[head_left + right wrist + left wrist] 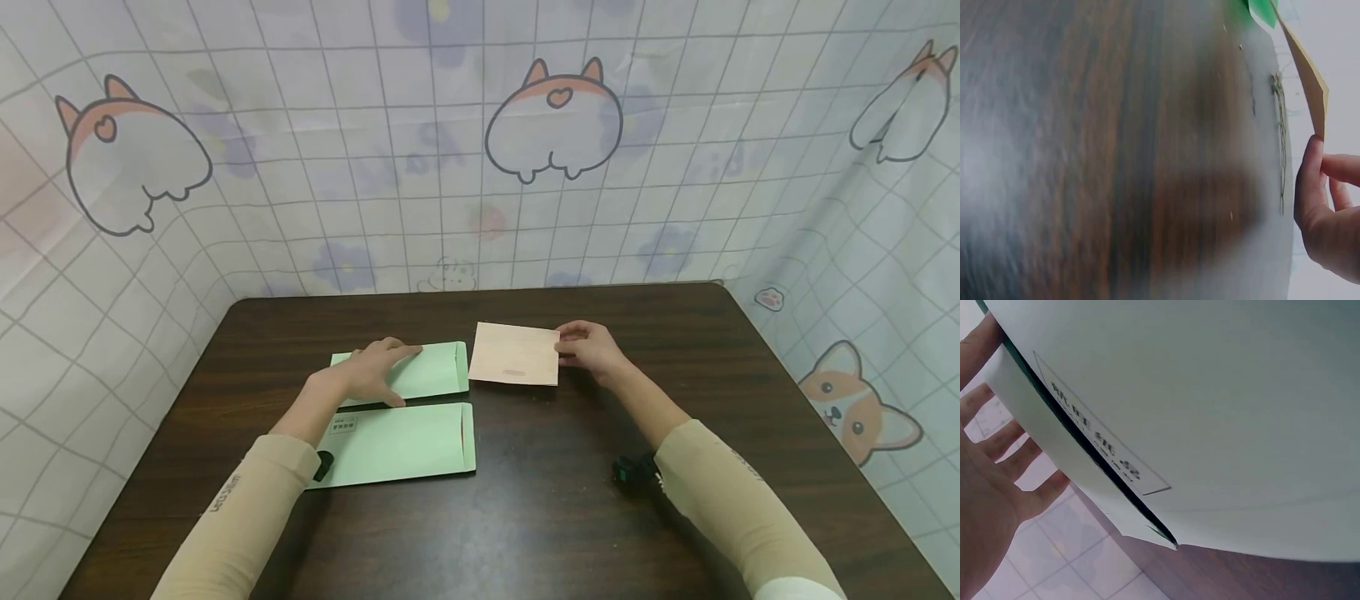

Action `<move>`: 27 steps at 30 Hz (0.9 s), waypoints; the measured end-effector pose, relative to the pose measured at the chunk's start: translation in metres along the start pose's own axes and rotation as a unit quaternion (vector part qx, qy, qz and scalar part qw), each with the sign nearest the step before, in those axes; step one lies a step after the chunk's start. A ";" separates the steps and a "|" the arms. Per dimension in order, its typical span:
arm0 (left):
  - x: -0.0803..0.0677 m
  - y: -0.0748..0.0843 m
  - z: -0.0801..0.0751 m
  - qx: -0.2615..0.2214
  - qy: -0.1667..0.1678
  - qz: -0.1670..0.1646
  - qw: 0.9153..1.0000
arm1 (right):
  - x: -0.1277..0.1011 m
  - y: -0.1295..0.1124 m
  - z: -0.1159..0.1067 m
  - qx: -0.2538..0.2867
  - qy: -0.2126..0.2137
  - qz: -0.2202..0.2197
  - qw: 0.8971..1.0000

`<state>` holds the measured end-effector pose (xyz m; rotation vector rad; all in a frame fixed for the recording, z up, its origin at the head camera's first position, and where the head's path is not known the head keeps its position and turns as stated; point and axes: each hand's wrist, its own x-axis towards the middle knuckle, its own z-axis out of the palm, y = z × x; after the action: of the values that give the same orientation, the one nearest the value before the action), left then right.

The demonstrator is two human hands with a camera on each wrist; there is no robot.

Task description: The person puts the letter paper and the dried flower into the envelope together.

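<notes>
The right hand point(591, 348) pinches the peach paper point(513, 354) by its right edge, beside the upper green envelope point(435, 371); the left hand point(366, 373) rests spread on that envelope. Paper probably light, crease-prone: grip edges gently.

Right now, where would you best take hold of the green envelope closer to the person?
Probably pinch the nearer green envelope at its flap, coming from the right: it looks thin and flat, and that end is uncovered, while the left sleeve overlaps its other end in the head view.
</notes>
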<state>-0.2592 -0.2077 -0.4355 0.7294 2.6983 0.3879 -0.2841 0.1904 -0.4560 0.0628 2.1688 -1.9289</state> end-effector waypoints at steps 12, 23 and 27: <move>0.001 -0.002 0.000 -0.003 -0.001 -0.003 1.000 | 0.002 0.005 0.020 -0.004 -0.021 -0.009 1.000; -0.001 -0.001 0.000 -0.006 0.001 -0.002 1.000 | 0.003 0.006 0.026 -0.016 -0.016 -0.028 0.999; -0.001 0.000 0.000 -0.006 0.001 -0.002 1.000 | 0.005 0.006 0.026 -0.023 -0.018 -0.029 0.999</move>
<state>-0.2584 -0.2087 -0.4349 0.7209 2.6963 0.4043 -0.2840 0.1653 -0.4653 -0.0428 2.2125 -1.8949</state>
